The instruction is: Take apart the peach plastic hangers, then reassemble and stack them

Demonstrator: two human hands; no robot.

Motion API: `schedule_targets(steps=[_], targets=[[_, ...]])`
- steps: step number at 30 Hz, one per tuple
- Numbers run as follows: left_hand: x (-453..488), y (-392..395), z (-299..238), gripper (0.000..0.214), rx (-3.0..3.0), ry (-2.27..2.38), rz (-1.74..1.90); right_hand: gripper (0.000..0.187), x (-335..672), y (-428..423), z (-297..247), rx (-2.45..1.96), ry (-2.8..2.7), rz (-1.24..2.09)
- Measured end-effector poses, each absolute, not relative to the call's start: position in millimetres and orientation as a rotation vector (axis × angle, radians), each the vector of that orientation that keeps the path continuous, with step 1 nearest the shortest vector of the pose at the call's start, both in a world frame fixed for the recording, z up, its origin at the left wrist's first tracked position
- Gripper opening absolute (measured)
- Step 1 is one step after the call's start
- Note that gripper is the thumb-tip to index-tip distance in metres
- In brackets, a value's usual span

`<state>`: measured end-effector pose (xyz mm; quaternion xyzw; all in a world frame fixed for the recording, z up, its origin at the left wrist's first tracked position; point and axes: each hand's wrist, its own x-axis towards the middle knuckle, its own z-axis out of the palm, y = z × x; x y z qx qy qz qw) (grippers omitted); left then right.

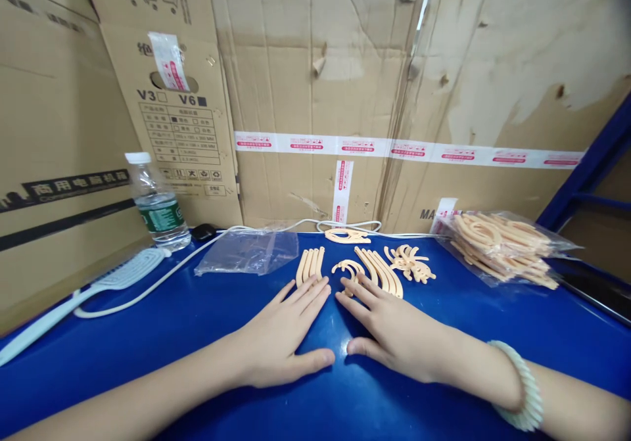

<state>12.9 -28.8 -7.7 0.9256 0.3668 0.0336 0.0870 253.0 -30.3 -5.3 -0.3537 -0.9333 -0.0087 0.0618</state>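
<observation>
My left hand [286, 339] lies flat with its fingers stretched out and holds nothing. Its fingertips reach the lower ends of a row of several curved beige strips [311, 261]. Palm down on the other side, my right hand [394, 326] is open too, its fingers spread over the lower part of some beige hook-shaped pieces [349, 267]. Just right of those pieces stands a second row of longer curved strips [384, 273]. Farther right is a small pile of short branching beige pieces [408, 262]. A flat beige loop-shaped piece [347, 236] rests at the back.
A blue tabletop [296, 401] carries a clear plastic bag [249, 252], a water bottle [160, 208], a light blue hairbrush [123, 272] and a white cable [148, 293]. Bagged beige parts [503, 244] and a dark phone-like object [599, 293] lie right. Cardboard [315, 86] walls the back.
</observation>
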Motion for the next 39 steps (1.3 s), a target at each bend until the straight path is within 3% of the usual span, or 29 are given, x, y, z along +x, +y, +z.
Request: schedule_targets(steps=[7,15,28,39], targets=[[6,-18,-9,0.082,2.762,1.097,0.163,0.071,248,-5,1,-1.094,-2.813,0.006],[6,-17,-7,0.081,2.769,1.137,0.086,0.054,278,-6,2,-1.272,-2.695,-0.146],[6,-17,-8,0.08,2.769,1.145,0.087,0.027,301,-12,-9,-1.147,-2.573,-0.235],[2,-13,-11,0.079,2.79,1.089,0.163,0.019,304,13,-12,-1.151,-2.506,-0.282]])
